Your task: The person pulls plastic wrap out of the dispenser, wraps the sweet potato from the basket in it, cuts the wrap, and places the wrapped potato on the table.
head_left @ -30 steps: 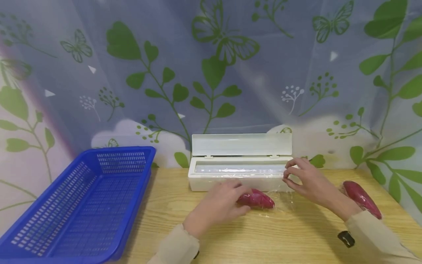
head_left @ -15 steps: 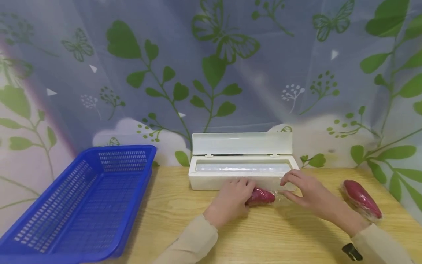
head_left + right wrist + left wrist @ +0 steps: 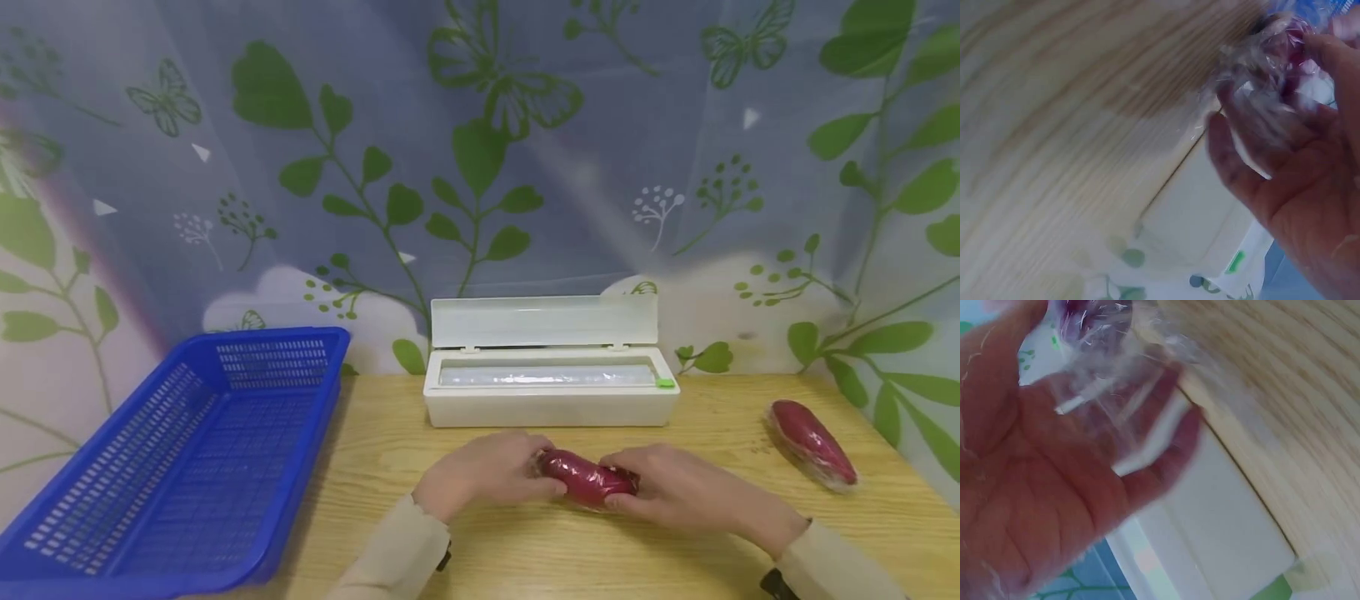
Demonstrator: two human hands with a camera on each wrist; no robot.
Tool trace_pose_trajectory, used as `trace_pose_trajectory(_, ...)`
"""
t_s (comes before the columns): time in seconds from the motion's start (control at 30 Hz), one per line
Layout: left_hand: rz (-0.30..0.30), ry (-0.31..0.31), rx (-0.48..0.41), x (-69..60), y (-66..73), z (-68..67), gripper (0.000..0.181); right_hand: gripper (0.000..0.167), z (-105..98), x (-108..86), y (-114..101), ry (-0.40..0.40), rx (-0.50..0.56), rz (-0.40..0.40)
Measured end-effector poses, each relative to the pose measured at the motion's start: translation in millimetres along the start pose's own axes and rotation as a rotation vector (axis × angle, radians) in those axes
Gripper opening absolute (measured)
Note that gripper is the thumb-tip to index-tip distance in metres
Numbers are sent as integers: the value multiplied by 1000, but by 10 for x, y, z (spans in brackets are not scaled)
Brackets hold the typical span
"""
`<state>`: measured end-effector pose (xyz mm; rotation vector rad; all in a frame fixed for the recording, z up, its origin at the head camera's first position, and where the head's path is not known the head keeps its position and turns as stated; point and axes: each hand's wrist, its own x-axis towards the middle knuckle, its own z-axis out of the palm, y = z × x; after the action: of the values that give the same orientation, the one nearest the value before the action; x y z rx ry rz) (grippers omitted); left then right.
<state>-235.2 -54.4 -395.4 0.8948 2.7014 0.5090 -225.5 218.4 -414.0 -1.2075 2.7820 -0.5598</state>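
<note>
A purple-red sweet potato (image 3: 581, 477) wrapped in cling film lies sideways between my hands, in front of the white box. My left hand (image 3: 489, 475) holds its left end, thumb in front. At the other end, my right hand (image 3: 671, 486) pinches it between thumb and fingers. Loose crinkled cling film (image 3: 1129, 381) hangs over the left fingers in the left wrist view. More film bunches by the right fingers in the right wrist view, where the sweet potato (image 3: 1294, 53) shows only in part.
Behind my hands stands a cling film dispenser (image 3: 551, 408), lid up, with a film roll inside and a green slider at its right. A blue plastic basket (image 3: 281, 467) is at the left. A second wrapped sweet potato (image 3: 813, 442) lies at the right.
My right hand has left the dispenser's front and moved onto the sweet potato's right end. The sweet potato has come nearer to me, away from the dispenser. The green slider has come into view.
</note>
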Motion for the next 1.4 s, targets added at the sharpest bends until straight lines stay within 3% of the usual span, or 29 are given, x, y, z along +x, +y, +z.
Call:
trace_pose_trajectory(0.13, -99, 12, 129, -92, -25, -44, 62, 48, 35, -5, 10, -9, -86, 43)
trace_pose_trajectory(0.27, -125, 52, 167, -112, -49, -60, 43, 66, 77, 14, -84, 4, -152, 86)
trace_pose_trajectory(0.4, -159, 145, 236, -120, -67, -63, 19, 71, 101, 109, -150, 7, -116, 62)
trace_pose_trajectory(0.53, -171, 204, 271, -131, -92, -56, 22, 60, 91, 186, -147, 12, -7, 45)
trace_pose_trajectory(0.6, -154, 175, 182, -125, -117, -48, 21, 58, 90, 191, -143, 39, 70, 32)
trace_pose_trajectory(0.63, -145, 147, 91, -118, -128, -46, 20, 58, 91, 187, -144, 61, 104, 13)
trace_pose_trajectory(0.73, -112, 72, -275, -78, -150, -46, 12, 61, 104, 180, -167, 167, 122, -104)
trace_pose_trajectory(0.83, -81, 20, -649, -28, -154, -70, 48, 69, 107, 192, -215, 282, 77, -227)
trace_pose_trajectory(0.93, -51, -57, -899, -7, -160, -127, 83, 75, 97, 210, -264, 395, -35, -295)
trace_pose_trajectory(1.03, -23, -151, -1017, -18, -174, -184, 86, 79, 80, 212, -293, 477, -144, -329)
trace_pose_trajectory(1.13, 12, -185, -1064, -17, -168, -203, 61, 82, 66, 202, -297, 517, -195, -361)
trace_pose_trajectory(1.2, 24, -153, -1081, -2, -163, -192, 47, 69, 55, 196, -285, 550, -234, -348)
trace_pose_trajectory(1.3, 26, -76, -1115, 16, -163, -168, 40, 41, 39, 191, -257, 638, -308, -264)
trace_pose_trajectory(1.4, 14, -12, -1135, 25, -177, -152, 41, 47, 23, 182, -241, 716, -305, -160)
